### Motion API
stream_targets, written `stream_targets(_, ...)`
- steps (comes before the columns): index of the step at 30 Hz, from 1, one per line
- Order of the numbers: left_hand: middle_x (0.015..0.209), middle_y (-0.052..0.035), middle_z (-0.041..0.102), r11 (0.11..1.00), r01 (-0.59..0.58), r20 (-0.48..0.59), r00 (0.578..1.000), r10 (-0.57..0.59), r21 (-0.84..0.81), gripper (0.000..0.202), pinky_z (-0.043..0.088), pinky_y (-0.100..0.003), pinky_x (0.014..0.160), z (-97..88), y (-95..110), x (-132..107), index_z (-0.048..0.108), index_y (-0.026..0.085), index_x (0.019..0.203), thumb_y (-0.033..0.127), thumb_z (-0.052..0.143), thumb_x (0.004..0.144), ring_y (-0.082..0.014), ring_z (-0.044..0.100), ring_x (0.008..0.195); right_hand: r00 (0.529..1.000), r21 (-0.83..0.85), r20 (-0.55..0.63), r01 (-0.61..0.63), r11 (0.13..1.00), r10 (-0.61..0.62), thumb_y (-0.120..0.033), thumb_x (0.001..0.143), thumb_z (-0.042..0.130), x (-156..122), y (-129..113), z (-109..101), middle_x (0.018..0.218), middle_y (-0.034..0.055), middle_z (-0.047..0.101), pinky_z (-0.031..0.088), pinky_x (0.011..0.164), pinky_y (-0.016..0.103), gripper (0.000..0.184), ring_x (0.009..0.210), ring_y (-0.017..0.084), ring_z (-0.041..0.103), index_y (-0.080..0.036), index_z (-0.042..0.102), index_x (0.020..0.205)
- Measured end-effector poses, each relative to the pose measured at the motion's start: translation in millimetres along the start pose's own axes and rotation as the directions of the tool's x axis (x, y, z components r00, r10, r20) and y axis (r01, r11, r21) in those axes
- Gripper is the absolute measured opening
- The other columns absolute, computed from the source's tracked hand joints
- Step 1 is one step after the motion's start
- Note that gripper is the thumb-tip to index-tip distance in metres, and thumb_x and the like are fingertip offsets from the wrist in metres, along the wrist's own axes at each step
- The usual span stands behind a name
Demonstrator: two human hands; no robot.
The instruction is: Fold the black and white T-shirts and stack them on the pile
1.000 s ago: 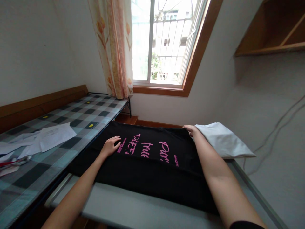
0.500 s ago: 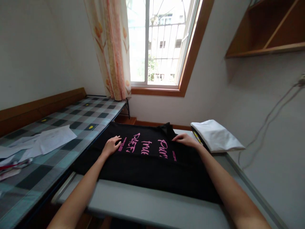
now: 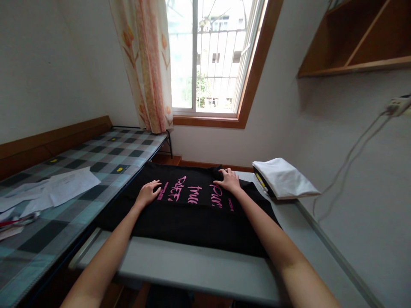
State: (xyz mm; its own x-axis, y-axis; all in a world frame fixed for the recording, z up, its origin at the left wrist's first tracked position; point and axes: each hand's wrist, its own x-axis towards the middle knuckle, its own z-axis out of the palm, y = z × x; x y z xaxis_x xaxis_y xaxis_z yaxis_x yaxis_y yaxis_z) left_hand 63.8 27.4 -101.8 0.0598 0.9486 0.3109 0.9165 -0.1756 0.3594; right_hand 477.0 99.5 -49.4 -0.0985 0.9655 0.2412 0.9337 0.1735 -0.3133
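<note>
A black T-shirt (image 3: 192, 224) with pink lettering lies sideways across a light grey table (image 3: 199, 261). My left hand (image 3: 148, 193) rests on its left part beside the small pink print, palm down with fingers stretched out. Over the far right part, by the largest pink letters, is my right hand (image 3: 228, 180). Its thumb and fingers are apart and slightly bent, touching the cloth near a bunched bit at the far edge. The palm hides some of the fabric there.
A folded white cloth bundle (image 3: 285, 179) sits on the table's right side against the wall. On the left stands a bed with a checked mattress (image 3: 96, 154), bearing paper sheets (image 3: 61, 188). A wooden shelf (image 3: 353, 55) juts out at upper right.
My right hand has moved left and inward over the shirt, and the shirt's right side has come left with it, baring more table. My left hand stays in about the same place.
</note>
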Motion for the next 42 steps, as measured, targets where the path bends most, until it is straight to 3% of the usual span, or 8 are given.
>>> stream_targets(4,0.130,-0.0067,0.062,1.000,0.004,0.000,1.000,-0.004,-0.014,0.040,0.037,-0.041,0.112,-0.5,0,0,0.071,0.022,0.112,0.042,0.050,0.085,-0.0252,0.051,0.128,0.996,0.059,-0.059,-0.056,0.997,0.060,-0.021,0.084,0.052,12,-25,-1,0.106,0.0096,0.064,0.037,0.095,0.046,0.020,0.103,0.027,0.059,-0.021,0.066,0.098)
stream_targets(7,0.130,-0.0077,0.062,1.000,0.003,-0.003,1.000,-0.003,-0.024,0.040,0.038,-0.040,0.112,-0.6,-1,0,0.070,0.021,0.112,0.042,0.050,0.085,-0.0254,0.052,0.128,0.985,0.291,-0.145,0.134,0.947,-0.095,-0.015,0.082,0.046,6,-30,-16,0.103,0.0067,0.065,0.042,0.092,0.037,0.023,0.096,0.020,0.061,-0.020,0.066,0.094)
stream_targets(10,0.130,-0.0093,0.062,1.000,-0.004,-0.004,1.000,0.004,-0.027,0.040,0.038,-0.042,0.111,0.2,-2,0,0.070,0.019,0.112,0.041,0.050,0.085,-0.0262,0.052,0.128,0.900,0.522,0.049,0.346,0.779,-0.432,-0.013,0.074,0.053,-20,-24,-30,0.091,0.0023,0.068,0.047,0.083,0.030,0.019,0.088,0.017,0.063,-0.020,0.068,0.084)
stream_targets(13,0.130,-0.0096,0.062,0.999,-0.003,-0.006,1.000,0.003,-0.037,0.039,0.039,-0.042,0.111,1.2,-2,0,0.071,0.019,0.111,0.040,0.051,0.084,-0.0269,0.052,0.127,0.763,0.602,0.319,0.296,0.742,-0.563,-0.019,0.072,0.061,-51,-7,-34,0.084,-0.0002,0.070,0.050,0.075,0.028,0.015,0.080,0.017,0.064,-0.021,0.071,0.083)
stream_targets(20,0.127,-0.0095,0.064,0.985,0.090,0.029,0.996,-0.086,-0.150,0.032,0.039,-0.043,0.110,-5.9,3,5,0.072,0.019,0.102,0.036,0.059,0.078,-0.0297,0.054,0.125,0.993,0.442,0.102,0.004,0.897,-0.055,-0.046,0.085,0.051,-71,48,-32,0.074,0.0053,0.068,0.048,0.067,0.030,0.032,0.071,0.021,0.064,-0.019,0.066,0.078)
stream_targets(25,0.111,-0.0110,0.071,0.967,0.112,0.074,0.992,-0.098,-0.229,0.033,0.049,-0.043,0.098,-0.8,36,36,0.072,0.015,0.102,0.036,0.057,0.080,-0.0293,0.065,0.107,0.935,0.130,-0.036,-0.344,0.930,0.352,-0.048,0.090,0.044,-75,70,-32,0.090,0.0113,0.070,0.048,0.077,0.036,0.038,0.090,0.029,0.066,-0.021,0.064,0.108)
stream_targets(33,0.111,-0.0146,0.070,0.779,0.173,0.258,0.966,-0.015,-0.603,0.043,0.053,-0.034,0.089,57.5,147,98,0.063,0.010,0.120,0.028,0.061,0.081,-0.0238,0.066,0.101,0.975,0.363,-0.080,-0.166,0.917,0.208,-0.038,0.084,0.051,-73,85,-4,0.123,0.0100,0.064,0.046,0.097,0.038,0.050,0.111,0.026,0.060,-0.022,0.054,0.131)
stream_targets(42,0.088,-0.0079,0.074,0.694,0.270,0.412,0.910,0.043,-0.668,0.029,0.054,-0.029,0.071,92.6,194,133,0.072,0.013,0.103,0.030,0.066,0.082,-0.0182,0.067,0.075,0.942,0.743,-0.022,-0.208,0.636,0.334,-0.042,0.076,0.057,-62,103,14,0.077,0.0058,0.066,0.054,0.056,0.032,0.055,0.056,0.017,0.060,-0.011,0.063,0.121)
